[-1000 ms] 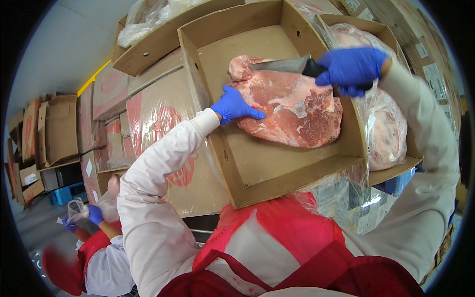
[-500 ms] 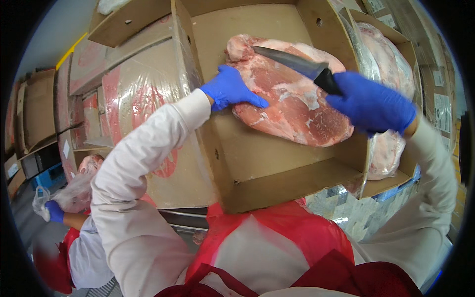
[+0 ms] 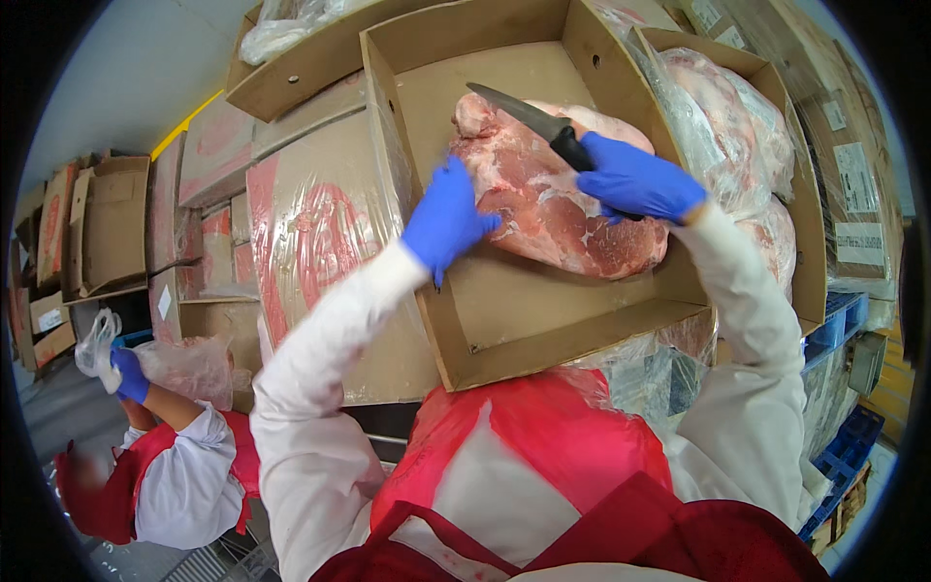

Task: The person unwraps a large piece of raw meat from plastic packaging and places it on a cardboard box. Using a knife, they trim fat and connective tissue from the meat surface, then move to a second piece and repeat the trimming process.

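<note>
The right hand [image 3: 645, 179] has its gloved fingers wrapped around the black handle of a knife [image 3: 524, 111], whose blade slants up and leftward from them, over the top edge of a large raw cut of meat [image 3: 562, 218]. The meat lies beneath and left of those fingers, in an open cardboard box [image 3: 524, 310]. The left hand [image 3: 444, 223] is loosely spread at the meat's left edge, thumb apart; whether it presses or merely touches is hard to tell. Right of the right fingers, plastic-wrapped meat [image 3: 718, 126] fills another box [image 3: 813, 233]. Well left of the left fingers, a co-worker's gloved hand [image 3: 129, 373] grips a clear bag [image 3: 100, 344]
</note>
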The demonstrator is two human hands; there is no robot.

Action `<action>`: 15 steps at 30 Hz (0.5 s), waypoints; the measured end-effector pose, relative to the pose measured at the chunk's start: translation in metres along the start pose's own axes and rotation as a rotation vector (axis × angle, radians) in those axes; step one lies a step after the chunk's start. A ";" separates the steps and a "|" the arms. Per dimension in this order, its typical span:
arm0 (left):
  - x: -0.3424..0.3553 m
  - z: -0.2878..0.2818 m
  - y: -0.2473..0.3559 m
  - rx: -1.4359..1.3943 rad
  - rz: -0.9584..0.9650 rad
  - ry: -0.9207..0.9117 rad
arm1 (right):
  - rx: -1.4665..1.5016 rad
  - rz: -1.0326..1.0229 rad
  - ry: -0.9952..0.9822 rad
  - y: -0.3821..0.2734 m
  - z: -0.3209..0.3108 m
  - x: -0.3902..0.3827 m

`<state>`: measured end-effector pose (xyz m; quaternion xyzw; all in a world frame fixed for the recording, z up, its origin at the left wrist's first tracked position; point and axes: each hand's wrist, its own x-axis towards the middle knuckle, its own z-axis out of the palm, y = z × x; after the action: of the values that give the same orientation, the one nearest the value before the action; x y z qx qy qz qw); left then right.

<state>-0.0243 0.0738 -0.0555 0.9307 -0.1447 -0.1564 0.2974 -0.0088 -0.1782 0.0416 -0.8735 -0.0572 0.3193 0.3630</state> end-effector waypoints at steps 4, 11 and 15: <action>-0.086 0.003 0.023 -0.070 0.202 0.122 | -0.170 -0.327 0.474 0.025 -0.033 -0.064; -0.092 0.016 0.038 0.130 0.136 0.000 | 0.380 -0.634 0.954 -0.023 -0.035 -0.049; -0.064 0.002 0.046 0.251 0.050 -0.105 | 0.671 -1.218 1.092 -0.023 -0.033 0.024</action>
<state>-0.0913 0.0601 -0.0170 0.9471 -0.2018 -0.1782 0.1746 0.0328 -0.1732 0.0616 -0.5694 -0.2348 -0.3912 0.6839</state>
